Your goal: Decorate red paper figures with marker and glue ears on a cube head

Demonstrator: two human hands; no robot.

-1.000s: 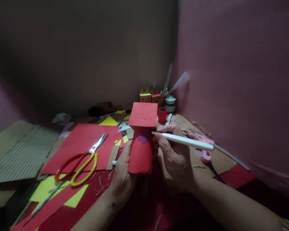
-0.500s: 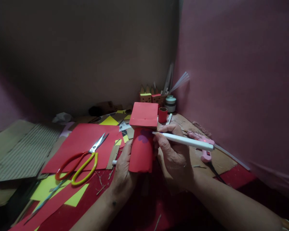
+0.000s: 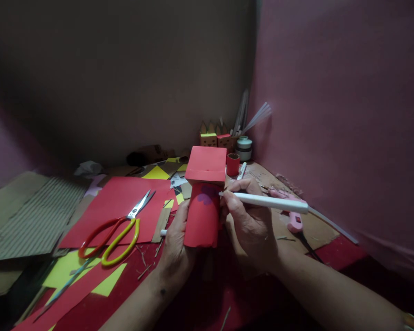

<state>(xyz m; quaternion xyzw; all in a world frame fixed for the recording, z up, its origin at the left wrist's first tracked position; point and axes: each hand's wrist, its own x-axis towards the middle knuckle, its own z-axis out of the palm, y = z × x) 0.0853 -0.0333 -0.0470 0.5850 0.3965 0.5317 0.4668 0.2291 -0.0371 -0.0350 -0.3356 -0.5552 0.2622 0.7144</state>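
My left hand (image 3: 178,239) is closed round the left side of a red paper-covered tube (image 3: 200,227) with a square red top (image 3: 206,163). Purple petal shapes (image 3: 207,195) are coloured on the tube's upper front. Between thumb and fingers my right hand (image 3: 250,216) pinches a white marker pen (image 3: 272,202), its tip at the right edge of the purple patch. Whether the tip touches the paper I cannot tell. A small white end of some object (image 3: 163,232) pokes out beside my left hand; the rest of it is hidden.
Scissors with red and yellow handles (image 3: 116,234) lie on red paper (image 3: 100,202) at the left, near corrugated cardboard (image 3: 24,220). A pink glue gun (image 3: 295,223) rests on cardboard at the right. Behind stand a small red tube (image 3: 232,166), a jar (image 3: 244,149) and cardboard boxes (image 3: 208,140).
The marker's tip has shifted slightly down and right, from the purple patch to its right edge. My left hand and the tube stay almost still.
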